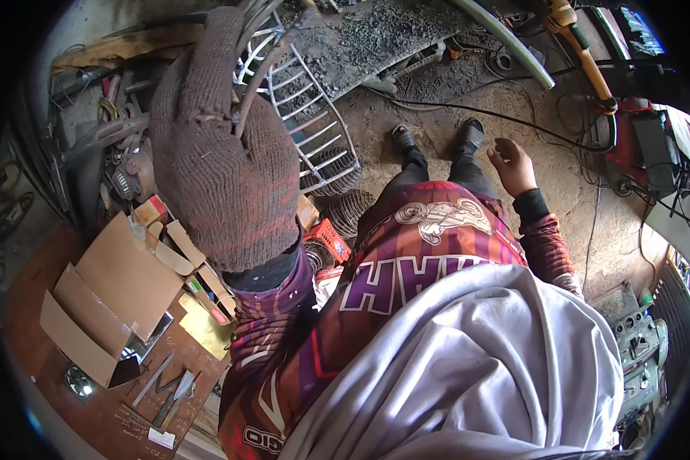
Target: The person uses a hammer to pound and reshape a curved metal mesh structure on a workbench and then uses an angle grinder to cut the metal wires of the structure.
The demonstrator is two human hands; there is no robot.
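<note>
My left hand [226,153], in a thick brown knitted glove, is raised close to the camera at the upper left. Its fingers are closed round a thin, dark bent rod [262,75], which comes out between the fingers and runs upward. Just beyond the glove is a curved metal rack [313,126] of pale parallel bars in a bent frame; whether the rod joins it I cannot tell. Bare and hanging by my right side, my right hand [514,167] has loosely curled fingers with the thumb apart, and nothing shows in it.
An opened cardboard box [126,284] sits on a brown board [50,376] with hand tools. Wire coils [349,213] lie beside a small red box [328,241]. A dark gritty worktop [368,46] stands ahead. A black cable [498,115] crosses the floor near a yellow power tool [579,46].
</note>
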